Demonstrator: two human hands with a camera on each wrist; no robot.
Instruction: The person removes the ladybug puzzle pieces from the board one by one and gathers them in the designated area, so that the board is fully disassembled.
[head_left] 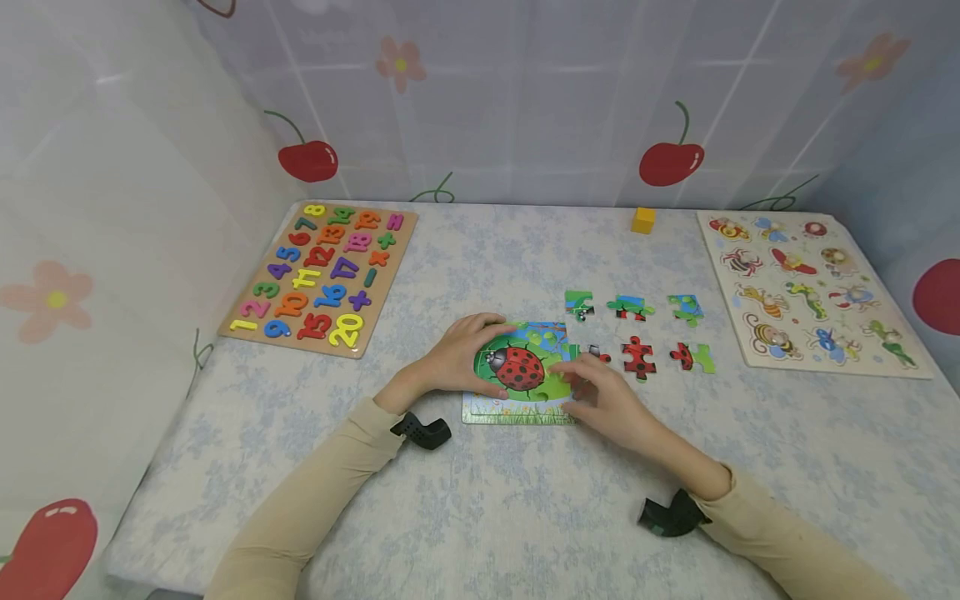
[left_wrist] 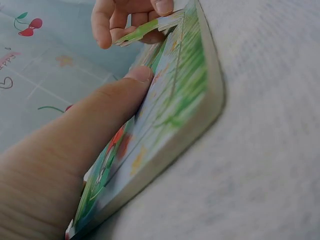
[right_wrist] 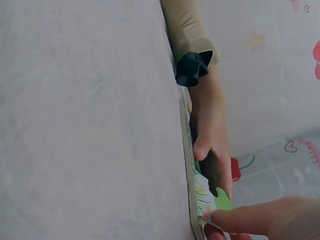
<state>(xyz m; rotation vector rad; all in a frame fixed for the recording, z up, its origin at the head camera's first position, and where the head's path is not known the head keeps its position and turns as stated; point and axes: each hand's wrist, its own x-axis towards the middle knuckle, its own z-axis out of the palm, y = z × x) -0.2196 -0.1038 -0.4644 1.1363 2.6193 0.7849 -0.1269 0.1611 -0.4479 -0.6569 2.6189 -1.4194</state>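
Note:
A ladybug jigsaw board (head_left: 517, 418) lies in the middle of the table, its red-and-black ladybug picture (head_left: 521, 368) facing up. My left hand (head_left: 457, 354) rests over the board's left side. Its straight thumb (left_wrist: 112, 97) lies on the board's surface, and the other fingers reach toward the far edge. At the board's right edge, my right hand (head_left: 611, 408) pinches a green puzzle piece (left_wrist: 145, 31), tilted up above the board. Just beyond that hand lie several loose puzzle pieces (head_left: 639, 358) in two rows, one partly hidden by the fingers.
A wooden number board (head_left: 322, 279) with coloured digits lies at the left. An insect peg board (head_left: 813, 292) is at the right. A small yellow block (head_left: 642, 220) sits near the back edge. Patterned curtains (head_left: 510, 108) enclose the table.

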